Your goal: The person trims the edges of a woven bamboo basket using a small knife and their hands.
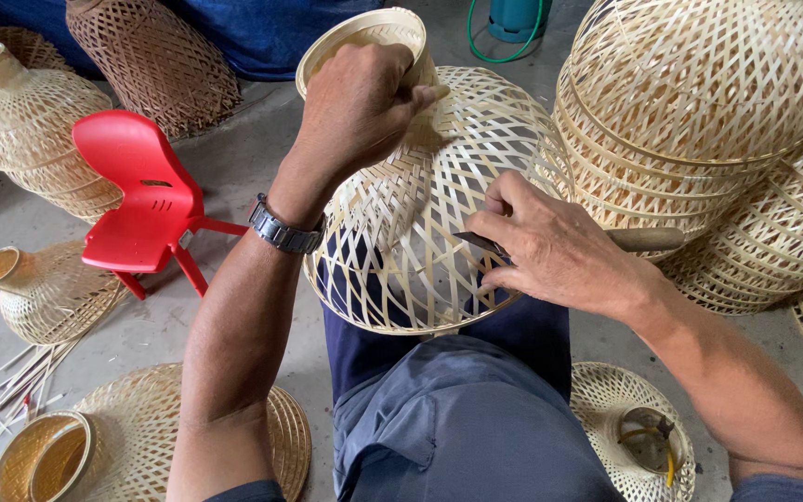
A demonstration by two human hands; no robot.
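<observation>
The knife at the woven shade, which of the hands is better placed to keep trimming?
Probably the right hand: it grips the knife against the woven shade, while the left hand grips the neck.

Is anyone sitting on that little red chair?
No, the red chair stands empty on the floor beside the person's left arm, among woven bamboo shades.

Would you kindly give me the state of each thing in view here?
Woven bamboo shade: on the lap, neck pointing away.
Left hand: gripping the shade's neck.
Right hand: holding a knife, blade against the weave.
Red plastic chair: tipped over on the floor.
Finished shades: stacked.
</observation>
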